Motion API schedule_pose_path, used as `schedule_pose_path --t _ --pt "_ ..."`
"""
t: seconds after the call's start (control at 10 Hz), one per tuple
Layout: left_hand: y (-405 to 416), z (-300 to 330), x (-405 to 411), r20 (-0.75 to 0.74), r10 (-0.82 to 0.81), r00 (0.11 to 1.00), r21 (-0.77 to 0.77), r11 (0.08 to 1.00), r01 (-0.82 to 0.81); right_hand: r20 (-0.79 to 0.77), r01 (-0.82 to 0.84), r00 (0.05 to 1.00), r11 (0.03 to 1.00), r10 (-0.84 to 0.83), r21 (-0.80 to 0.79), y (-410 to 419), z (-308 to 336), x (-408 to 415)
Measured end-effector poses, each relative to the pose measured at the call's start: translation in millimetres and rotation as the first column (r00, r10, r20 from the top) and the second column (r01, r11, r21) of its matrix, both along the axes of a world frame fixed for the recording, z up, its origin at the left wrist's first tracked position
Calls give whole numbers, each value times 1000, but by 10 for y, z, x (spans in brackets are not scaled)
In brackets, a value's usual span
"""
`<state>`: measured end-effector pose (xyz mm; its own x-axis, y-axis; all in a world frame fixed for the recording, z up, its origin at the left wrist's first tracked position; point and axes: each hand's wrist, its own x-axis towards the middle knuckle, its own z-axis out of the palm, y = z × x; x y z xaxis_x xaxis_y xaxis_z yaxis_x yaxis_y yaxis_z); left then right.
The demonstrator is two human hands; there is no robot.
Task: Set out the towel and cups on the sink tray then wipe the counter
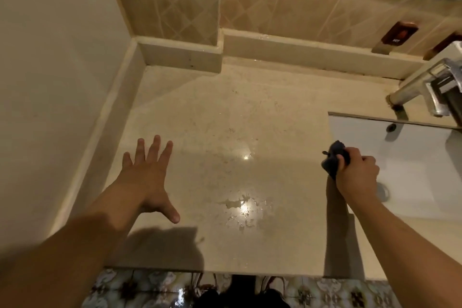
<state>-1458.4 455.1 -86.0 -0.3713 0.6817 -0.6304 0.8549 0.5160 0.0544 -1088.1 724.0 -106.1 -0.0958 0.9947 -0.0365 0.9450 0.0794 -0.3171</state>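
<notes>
A beige stone counter (225,117) fills the middle of the view, with a patch of water (246,210) shining near its front. My left hand (147,177) hovers over the counter's left part, fingers spread, holding nothing. My right hand (356,172) is closed around a bunched dark cloth (333,159) at the left edge of the white sink (420,162). No towel, cups or tray are in view.
A chrome faucet (425,87) stands behind the sink at the right. A raised stone ledge (300,50) and tiled wall run along the back, a plain wall (50,82) on the left. Patterned floor tiles (140,287) lie below the counter's front edge.
</notes>
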Motion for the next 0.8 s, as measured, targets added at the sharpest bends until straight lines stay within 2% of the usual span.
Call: schedule_pose_path --t 0.1,0.2,0.3,0.4,0.5,0.6,0.7,0.8 --pt "84 59 142 22 -31 999 48 998 30 -134 -6 991 997 17 79 -183 100 -87" --pt "183 37 330 51 -60 997 114 992 54 -260 -183 943 976 208 116 -540 226 -416" --pt "234 -46 505 59 -83 995 118 990 76 -305 -407 850 903 429 136 -991 307 -829" --pt "223 -118 614 16 -106 994 69 992 105 -169 -628 753 771 636 100 -1348 225 -1135" --pt "196 -138 606 -8 -96 995 90 991 96 19 -691 723 723 691 11 -1581 67 -1213" --pt "161 -140 601 -31 -101 994 118 988 104 54 -684 727 729 684 -12 -1673 21 -1141" --pt "138 -109 643 -38 -83 996 148 985 88 52 -719 678 676 733 -161 -1620 122 -1088" --pt "70 -37 646 -24 -46 999 275 960 51 35 -717 665 650 746 -250 -1565 330 -998"
